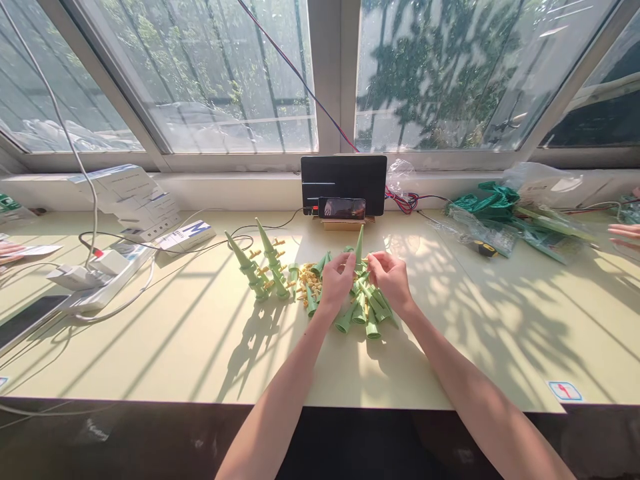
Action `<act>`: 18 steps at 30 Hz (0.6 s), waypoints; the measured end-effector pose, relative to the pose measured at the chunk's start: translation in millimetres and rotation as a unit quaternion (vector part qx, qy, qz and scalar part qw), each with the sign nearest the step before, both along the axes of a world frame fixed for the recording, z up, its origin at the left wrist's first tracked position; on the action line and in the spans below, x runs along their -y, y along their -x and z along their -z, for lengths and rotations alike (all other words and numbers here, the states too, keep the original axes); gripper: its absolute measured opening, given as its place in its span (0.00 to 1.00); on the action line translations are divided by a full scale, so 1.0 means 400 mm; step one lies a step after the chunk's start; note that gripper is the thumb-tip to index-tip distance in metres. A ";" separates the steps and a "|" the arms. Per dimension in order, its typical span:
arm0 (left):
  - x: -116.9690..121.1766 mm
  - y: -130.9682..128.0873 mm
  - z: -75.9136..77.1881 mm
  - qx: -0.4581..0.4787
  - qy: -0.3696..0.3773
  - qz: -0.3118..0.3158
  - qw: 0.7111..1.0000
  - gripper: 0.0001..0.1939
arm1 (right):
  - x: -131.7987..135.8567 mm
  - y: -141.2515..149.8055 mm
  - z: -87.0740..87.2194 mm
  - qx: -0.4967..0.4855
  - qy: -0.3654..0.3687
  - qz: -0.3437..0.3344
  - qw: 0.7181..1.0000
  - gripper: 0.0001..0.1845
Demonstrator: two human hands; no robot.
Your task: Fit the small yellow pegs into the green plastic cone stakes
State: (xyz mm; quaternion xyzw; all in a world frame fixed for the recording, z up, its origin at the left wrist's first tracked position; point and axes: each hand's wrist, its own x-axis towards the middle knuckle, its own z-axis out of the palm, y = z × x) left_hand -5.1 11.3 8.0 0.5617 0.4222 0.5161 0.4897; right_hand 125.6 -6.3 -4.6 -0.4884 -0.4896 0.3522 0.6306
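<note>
My left hand (pixel 337 280) is closed round a green plastic cone (pixel 360 241), which stands point up. Against its right side, my right hand (pixel 393 277) pinches a small yellow peg, mostly hidden by the fingers. Below both hands lies a heap of loose green cones (pixel 372 328), several with open ends facing me. Small yellow pegs (pixel 306 280) are piled by my left hand, with more green cones among them. Farther left stand two green stacked spikes, a left one (pixel 249 268) and a right one (pixel 273 259), with yellow pegs sticking out of their sides.
A dark tablet (pixel 344 175) and a phone (pixel 342 209) stand at the back. Left are a power strip (pixel 113 280), cables and white boxes (pixel 135 200). Plastic bags (pixel 493 200) and a yellow-black tool (pixel 484 248) lie right. Another person's hand (pixel 625 233) shows at the right edge.
</note>
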 end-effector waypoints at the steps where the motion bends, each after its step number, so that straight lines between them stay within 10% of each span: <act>1: 0.001 0.000 -0.001 0.007 0.006 0.001 1.000 0.22 | -0.001 0.000 0.004 0.005 -0.002 -0.001 1.000 0.18; 18: -0.003 -0.002 0.005 0.038 0.038 -0.014 0.998 0.20 | 0.018 0.006 0.005 0.144 -0.073 0.023 0.987 0.14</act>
